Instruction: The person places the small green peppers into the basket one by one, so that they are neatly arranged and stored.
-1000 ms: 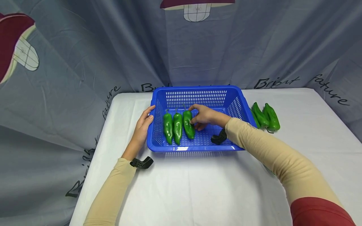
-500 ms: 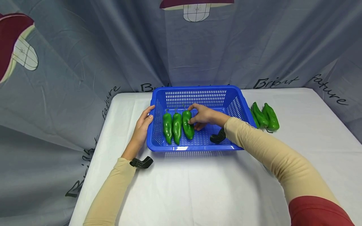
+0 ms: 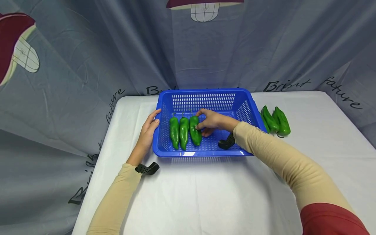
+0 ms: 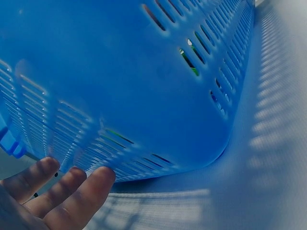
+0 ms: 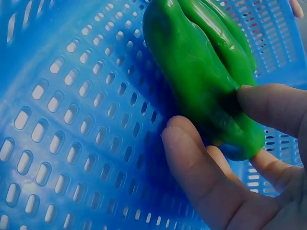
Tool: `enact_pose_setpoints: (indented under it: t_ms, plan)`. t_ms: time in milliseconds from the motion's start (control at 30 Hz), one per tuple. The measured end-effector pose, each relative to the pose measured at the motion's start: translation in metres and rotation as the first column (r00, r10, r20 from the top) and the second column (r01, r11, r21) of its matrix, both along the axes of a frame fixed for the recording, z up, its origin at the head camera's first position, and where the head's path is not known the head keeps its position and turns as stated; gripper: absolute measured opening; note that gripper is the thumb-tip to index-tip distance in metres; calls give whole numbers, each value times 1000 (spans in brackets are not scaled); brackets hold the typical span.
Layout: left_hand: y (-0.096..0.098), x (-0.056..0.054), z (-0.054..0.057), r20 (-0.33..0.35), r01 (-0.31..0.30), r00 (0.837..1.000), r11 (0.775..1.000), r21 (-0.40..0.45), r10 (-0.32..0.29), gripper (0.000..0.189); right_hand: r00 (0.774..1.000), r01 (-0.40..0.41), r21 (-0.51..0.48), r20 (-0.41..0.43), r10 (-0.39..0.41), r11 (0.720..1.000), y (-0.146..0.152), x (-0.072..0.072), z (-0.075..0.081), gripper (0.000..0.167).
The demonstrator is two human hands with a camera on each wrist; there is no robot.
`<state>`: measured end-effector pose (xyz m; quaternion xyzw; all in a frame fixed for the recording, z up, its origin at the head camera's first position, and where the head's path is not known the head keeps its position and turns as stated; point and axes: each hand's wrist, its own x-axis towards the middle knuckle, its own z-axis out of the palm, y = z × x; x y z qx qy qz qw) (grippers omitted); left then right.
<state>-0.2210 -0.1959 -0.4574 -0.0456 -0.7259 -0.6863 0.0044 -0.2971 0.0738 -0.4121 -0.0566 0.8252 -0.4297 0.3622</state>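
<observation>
Inside the blue plastic basket (image 3: 202,154), three long green peppers lie side by side towards its left end: a left pepper (image 3: 174,132), a middle pepper (image 3: 184,132) and a right pepper (image 3: 195,130). My right hand (image 3: 212,120) reaches in and holds the right pepper by its upper part, thumb on top. The right wrist view shows that pepper (image 5: 192,62) with the thumb (image 5: 268,103) on one side and fingers near its end. At the basket's left rim my left hand (image 3: 148,132) rests with fingers fairly straight along the outer wall (image 4: 124,96).
More green peppers (image 3: 282,122) lie on the white-covered table (image 3: 223,195) just right of the basket, one partly hidden by its rim. A grey printed curtain (image 3: 205,55) hangs behind and beside the table. Black wrist-worn devices (image 3: 148,168) sit at both wrists.
The right pepper has turned slightly straighter under my right hand, its lower end shifting a little to the left. The left hand and basket stay put.
</observation>
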Motion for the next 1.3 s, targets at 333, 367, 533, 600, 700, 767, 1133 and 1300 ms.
enact_pose_setpoints:
  t_ms: [333,367,533,600,700,767,1133,1300]
  plan:
    - [1,0,1,4,-2,1000,1000,6,2,49,1000,6,14,-7,-6,1000,5,-1,-1,64]
    - [2,0,1,4,-2,1000,1000,4,2,49,1000,10,15,-5,-10,1000,6,0,-1,64]
    - [4,0,0,5,-1,1000,1000,1,1,49,1000,28,4,7,-28,1000,11,2,1,66]
    - [4,0,0,9,2,1000,1000,2,-2,49,999,30,-4,10,-30,1000,14,2,4,66]
    - [3,0,0,13,1,1000,1000,-5,-1,49,999,39,-11,-4,-39,999,25,2,11,65]
    - [1,0,0,14,1,1000,1000,-15,0,49,999,44,-19,-17,-45,999,36,1,18,64]
    - [0,3,1,48,-1,999,999,-36,3,48,974,165,-105,-137,-179,981,132,-1,63,58]
    - [1,4,0,51,1,999,999,-36,1,48,954,226,-113,-173,-243,968,172,5,77,62]
